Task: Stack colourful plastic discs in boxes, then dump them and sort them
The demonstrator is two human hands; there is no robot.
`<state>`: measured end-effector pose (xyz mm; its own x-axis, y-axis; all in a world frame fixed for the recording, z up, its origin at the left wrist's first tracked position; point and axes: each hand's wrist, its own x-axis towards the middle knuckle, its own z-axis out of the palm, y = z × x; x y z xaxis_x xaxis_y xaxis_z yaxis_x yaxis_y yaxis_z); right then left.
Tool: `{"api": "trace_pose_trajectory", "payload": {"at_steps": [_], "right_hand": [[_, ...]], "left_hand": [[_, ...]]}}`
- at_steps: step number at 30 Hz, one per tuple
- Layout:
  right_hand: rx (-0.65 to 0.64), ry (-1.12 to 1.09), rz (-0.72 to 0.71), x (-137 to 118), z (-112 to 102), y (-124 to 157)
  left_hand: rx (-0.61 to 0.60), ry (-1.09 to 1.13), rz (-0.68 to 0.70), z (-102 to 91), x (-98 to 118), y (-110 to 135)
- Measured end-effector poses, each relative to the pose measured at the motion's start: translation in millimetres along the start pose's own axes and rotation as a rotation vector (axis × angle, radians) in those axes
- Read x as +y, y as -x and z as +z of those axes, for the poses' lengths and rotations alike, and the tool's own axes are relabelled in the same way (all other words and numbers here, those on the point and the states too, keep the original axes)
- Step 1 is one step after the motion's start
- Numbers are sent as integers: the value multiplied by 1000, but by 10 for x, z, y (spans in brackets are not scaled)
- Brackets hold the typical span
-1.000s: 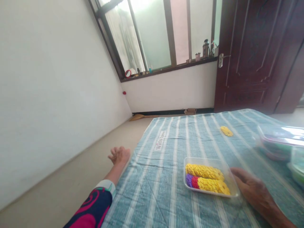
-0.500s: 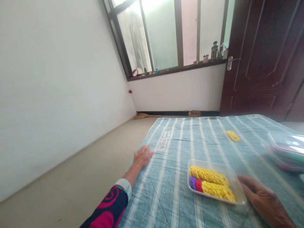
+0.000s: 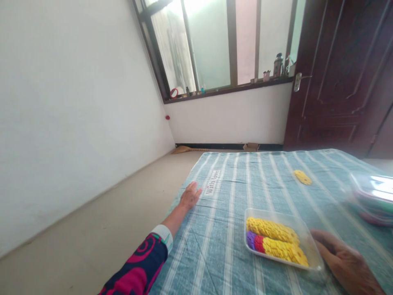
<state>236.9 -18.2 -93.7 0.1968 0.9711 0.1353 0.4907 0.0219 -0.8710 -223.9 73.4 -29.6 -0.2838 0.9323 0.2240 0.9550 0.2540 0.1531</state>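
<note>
My left hand [image 3: 190, 195] lies on the striped blue cloth [image 3: 227, 241] near its left edge, beside the "With love" label. Its fingers are apart and nothing is in them. At the lower right, my right hand [image 3: 345, 258] grips the right end of a clear plastic container [image 3: 313, 250]; some of its fingers are hidden. Inside the container lie two rows of flat, scalloped pieces. The far row [image 3: 272, 229] is yellow. The near row [image 3: 285, 250] runs from purple through red to yellow.
Farther back on the cloth lies a loose yellow piece [image 3: 302, 177]. A lidded clear plastic box [image 3: 373, 196] stands at the right edge. Beyond the cloth are a broom [image 3: 184, 150] on the floor, a cardboard box [image 3: 251, 146] and a dark red door [image 3: 334, 82].
My left hand has slid slightly forward and right over the cloth. The container and my right hand sit slightly farther right and lower in view.
</note>
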Motion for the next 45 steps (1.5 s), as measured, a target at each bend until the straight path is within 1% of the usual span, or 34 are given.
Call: {"api": "trace_pose_trajectory", "payload": {"at_steps": [2,5,6,8,9,11,13,15,18,21,23,27,32,39,42,45], "right_hand": [[-4,-4,-5,8,-5,1],[-19,-15,-21,-10,0,6],[-24,-21,-28,-22,7,8],[-41,-38,-49,-54,24,11],[-53,-50,-63,-74,33,13],[-72,-73,-91,-122,44,15],[-71,-89,-109,-173,48,17],[-63,-110,-120,-215,47,17],[-67,-143,-131,-238,52,9],[-61,-162,-134,-219,64,-11],[-64,-175,-133,-209,69,-25],[-72,-175,-135,-239,63,-40],[-60,-191,-120,-284,47,-48],[-53,-171,-84,-283,75,-57],[-57,-199,-39,-313,86,-99],[-42,-295,108,-344,74,-255]], "left_hand": [[2,24,-28,-51,-21,-82],[60,25,-213,-190,-160,-115],[88,28,-258,-219,-175,-103],[144,53,-257,-210,-89,-57],[158,78,-218,-171,16,-29],[153,159,-92,-49,321,26],[114,274,48,94,685,64],[65,407,155,221,1029,81],[-5,606,219,361,1409,98],[-50,778,223,429,1601,162],[-69,870,220,425,1643,230],[-146,1008,218,339,1625,351],[-364,1174,180,235,1634,414],[-610,1185,268,79,1712,484],[-634,1200,268,21,1719,509],[-637,1213,264,-4,1724,527]]}}
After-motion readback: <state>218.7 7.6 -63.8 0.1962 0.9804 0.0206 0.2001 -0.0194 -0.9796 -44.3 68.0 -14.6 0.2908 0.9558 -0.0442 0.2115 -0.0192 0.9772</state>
